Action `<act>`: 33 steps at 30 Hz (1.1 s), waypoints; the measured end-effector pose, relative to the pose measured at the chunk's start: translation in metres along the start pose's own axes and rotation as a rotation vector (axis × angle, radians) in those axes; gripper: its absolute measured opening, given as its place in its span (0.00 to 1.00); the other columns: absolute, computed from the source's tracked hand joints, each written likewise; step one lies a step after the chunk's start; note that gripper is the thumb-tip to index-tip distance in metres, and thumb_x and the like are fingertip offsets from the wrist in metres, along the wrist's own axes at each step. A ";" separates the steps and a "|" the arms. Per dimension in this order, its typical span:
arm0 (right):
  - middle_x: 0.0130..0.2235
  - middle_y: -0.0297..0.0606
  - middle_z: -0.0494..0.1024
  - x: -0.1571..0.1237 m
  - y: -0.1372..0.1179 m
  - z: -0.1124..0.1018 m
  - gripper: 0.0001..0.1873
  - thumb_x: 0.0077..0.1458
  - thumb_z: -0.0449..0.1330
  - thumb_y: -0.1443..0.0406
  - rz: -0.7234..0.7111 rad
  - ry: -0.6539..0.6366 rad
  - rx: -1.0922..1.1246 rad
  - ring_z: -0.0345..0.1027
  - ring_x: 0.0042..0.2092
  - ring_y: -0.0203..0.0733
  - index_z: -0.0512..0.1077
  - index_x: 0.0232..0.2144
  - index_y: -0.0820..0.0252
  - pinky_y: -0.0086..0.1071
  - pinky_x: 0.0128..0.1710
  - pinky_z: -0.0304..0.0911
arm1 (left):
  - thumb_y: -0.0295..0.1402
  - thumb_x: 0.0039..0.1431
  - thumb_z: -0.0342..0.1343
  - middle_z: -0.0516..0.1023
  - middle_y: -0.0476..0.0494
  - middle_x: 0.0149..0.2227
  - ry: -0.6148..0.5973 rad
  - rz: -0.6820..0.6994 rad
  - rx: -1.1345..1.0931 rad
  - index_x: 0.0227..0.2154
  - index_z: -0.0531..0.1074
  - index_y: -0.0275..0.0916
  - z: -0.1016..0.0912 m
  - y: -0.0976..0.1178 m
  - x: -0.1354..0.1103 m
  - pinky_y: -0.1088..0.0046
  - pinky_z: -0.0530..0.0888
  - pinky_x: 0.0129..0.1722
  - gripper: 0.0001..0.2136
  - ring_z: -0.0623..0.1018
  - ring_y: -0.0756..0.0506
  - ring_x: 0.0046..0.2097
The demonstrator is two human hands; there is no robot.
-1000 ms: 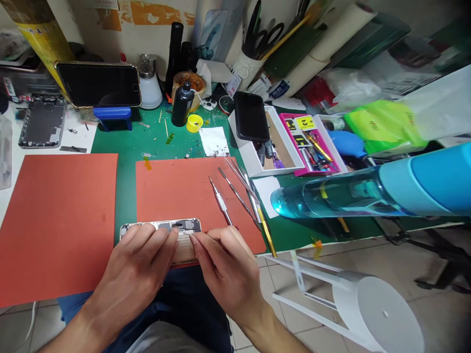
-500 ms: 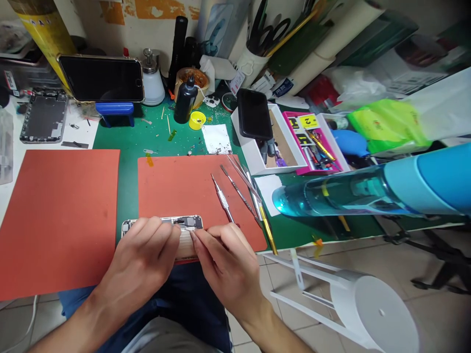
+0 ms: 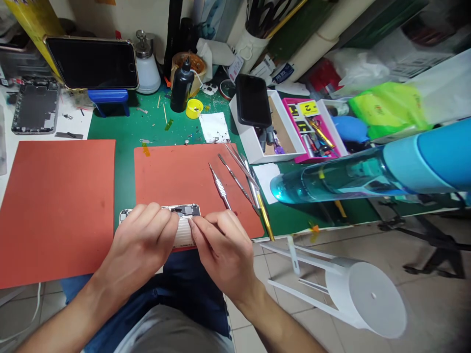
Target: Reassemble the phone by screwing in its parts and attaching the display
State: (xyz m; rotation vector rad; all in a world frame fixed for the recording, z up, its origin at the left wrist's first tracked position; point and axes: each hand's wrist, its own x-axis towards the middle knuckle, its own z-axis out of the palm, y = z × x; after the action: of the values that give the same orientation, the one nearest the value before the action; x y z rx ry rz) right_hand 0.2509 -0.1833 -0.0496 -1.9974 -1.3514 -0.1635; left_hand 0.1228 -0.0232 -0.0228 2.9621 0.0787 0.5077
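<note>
1. Left hand [image 3: 142, 242] is clenched over the left end of an opened phone [image 3: 186, 211], its fingers curled down on the frame.
2. Right hand [image 3: 221, 250] is bunched at the phone's middle, its fingertips [image 3: 194, 222] pinched together at the edge; I cannot tell whether they grasp something small.
3. Two orange mats lie side by side on a green work mat [image 3: 124, 171]: the left mat [image 3: 55, 211] and the right mat [image 3: 172, 166]. The phone sits flat across the near edge of the right mat, its insides showing.
4. A clear bottle with a blue top [image 3: 349, 179] hangs blurred across the right side, above a white round stand [image 3: 366, 294] on the tile floor.
5. A dark-screened phone [image 3: 91, 56] rests on a blue stand [image 3: 108, 96], and a black phone [image 3: 253, 100] leans in a white box [image 3: 283, 142].
6. Two steel picks [image 3: 220, 186] [image 3: 235, 180] lie on the right mat near the right hand, with tweezers [image 3: 239, 164] beyond them.
7. A pale ribbed strip [image 3: 183, 232] sits between the hands, against the phone.
8. A yellow cap [image 3: 194, 108] sits beside a black bottle [image 3: 180, 91].
</note>
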 end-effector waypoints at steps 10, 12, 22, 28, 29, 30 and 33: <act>0.35 0.37 0.75 -0.001 0.000 0.004 0.09 0.69 0.62 0.75 0.047 0.041 0.057 0.67 0.36 0.41 0.78 0.44 0.58 0.37 0.37 0.64 | 0.22 0.73 0.53 0.72 0.44 0.32 0.026 0.017 -0.023 0.40 0.75 0.34 0.000 0.000 0.001 0.60 0.59 0.34 0.07 0.65 0.41 0.35; 0.34 0.36 0.75 0.000 0.000 0.004 0.08 0.69 0.62 0.75 0.053 0.030 0.064 0.67 0.36 0.41 0.78 0.43 0.58 0.37 0.37 0.64 | 0.22 0.73 0.52 0.73 0.44 0.32 0.027 0.014 -0.021 0.40 0.75 0.35 0.000 0.000 0.001 0.61 0.59 0.34 0.07 0.65 0.41 0.34; 0.34 0.36 0.75 0.001 0.000 0.002 0.08 0.69 0.62 0.75 0.063 0.031 0.064 0.67 0.36 0.41 0.79 0.42 0.59 0.37 0.37 0.64 | 0.24 0.74 0.53 0.75 0.43 0.34 0.007 -0.008 -0.029 0.42 0.75 0.35 0.001 -0.001 -0.001 0.60 0.60 0.34 0.06 0.67 0.40 0.35; 0.35 0.36 0.75 -0.003 0.003 0.004 0.10 0.67 0.63 0.76 0.031 0.072 0.068 0.67 0.36 0.41 0.78 0.45 0.58 0.37 0.37 0.65 | 0.23 0.73 0.54 0.78 0.41 0.35 0.000 -0.003 -0.035 0.43 0.75 0.35 0.002 0.000 -0.001 0.60 0.61 0.35 0.06 0.69 0.39 0.37; 0.35 0.36 0.75 -0.004 0.003 0.005 0.11 0.67 0.63 0.76 0.031 0.077 0.069 0.67 0.36 0.41 0.78 0.46 0.58 0.37 0.37 0.65 | 0.22 0.72 0.53 0.78 0.41 0.35 0.002 -0.004 -0.034 0.42 0.75 0.35 0.002 0.001 0.000 0.60 0.61 0.34 0.06 0.69 0.39 0.37; 0.35 0.36 0.75 -0.004 0.003 0.005 0.11 0.67 0.63 0.76 0.032 0.081 0.068 0.67 0.36 0.41 0.78 0.46 0.57 0.36 0.37 0.65 | 0.22 0.72 0.53 0.78 0.41 0.35 0.004 -0.005 -0.030 0.42 0.75 0.35 0.001 0.001 0.000 0.60 0.61 0.34 0.07 0.69 0.39 0.36; 0.35 0.35 0.75 -0.004 0.003 0.007 0.12 0.67 0.63 0.76 0.034 0.099 0.056 0.67 0.36 0.40 0.78 0.46 0.56 0.36 0.37 0.65 | 0.22 0.72 0.52 0.78 0.42 0.34 -0.001 -0.007 -0.019 0.42 0.75 0.36 0.001 0.001 0.001 0.61 0.61 0.34 0.08 0.69 0.40 0.36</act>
State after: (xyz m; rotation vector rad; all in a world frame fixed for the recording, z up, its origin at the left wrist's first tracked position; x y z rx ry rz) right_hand 0.2494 -0.1827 -0.0582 -1.9389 -1.2462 -0.2041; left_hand 0.1244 -0.0244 -0.0231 2.9421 0.0829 0.5033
